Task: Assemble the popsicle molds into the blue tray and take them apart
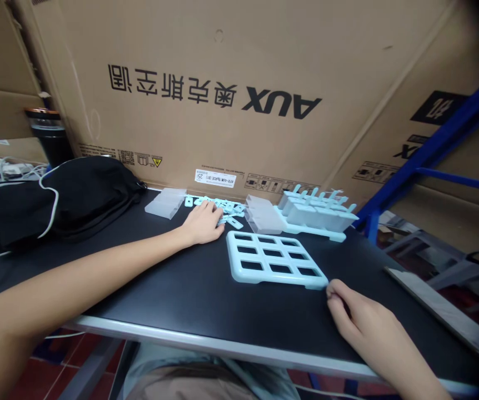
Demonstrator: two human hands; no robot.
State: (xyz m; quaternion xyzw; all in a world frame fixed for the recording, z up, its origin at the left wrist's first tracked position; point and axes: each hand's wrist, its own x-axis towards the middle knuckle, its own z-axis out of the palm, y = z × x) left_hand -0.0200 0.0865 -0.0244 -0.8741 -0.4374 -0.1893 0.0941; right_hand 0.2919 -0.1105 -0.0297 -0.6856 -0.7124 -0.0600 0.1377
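Observation:
My left hand (pixel 204 223) reaches over a pile of small light-blue plastic popsicle sticks (pixel 233 210), its fingers bent and a little apart among them. On the black tabletop in front of me lies a light-blue popsicle mold frame (pixel 273 254) with rows of rectangular openings. At its near right corner is my right hand (pixel 358 319), fingers curled closed; whether they pinch the corner is hidden. Behind the frame, a second mold set (pixel 318 214) stands filled with translucent molds and upright sticks. Frosted clear mold blocks lie beside the pile, one on the left (pixel 165 203), another on the right (pixel 262 215).
A large cardboard box (pixel 223 139) stands along the table's back edge. On the left are a black bag (pixel 91 191), a dark cylindrical bottle (pixel 51 136) and white cables (pixel 1 171). A blue metal frame (pixel 435 147) rises at the right beyond the table.

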